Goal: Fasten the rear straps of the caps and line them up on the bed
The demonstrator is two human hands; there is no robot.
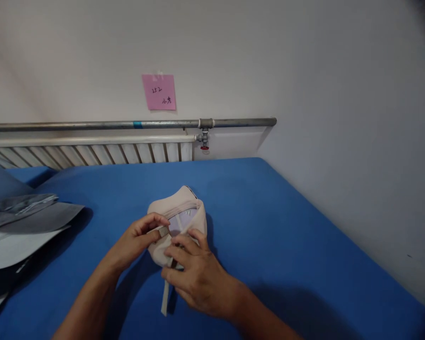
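Note:
A pale pink cap lies with its inside facing up on the blue table surface. Its lavender lining shows through the opening. My left hand pinches the cap's left edge near a small light tab, thumb and fingers close together. Over the near side of the cap, my right hand has its fingers bent onto the fabric and strap. A loose light strap end hangs below the cap, beside my right thumb.
Several caps or brims in grey, white and dark are stacked at the left edge. Behind the table are a radiator, a metal pipe with a red-handled valve, and a pink note on the wall.

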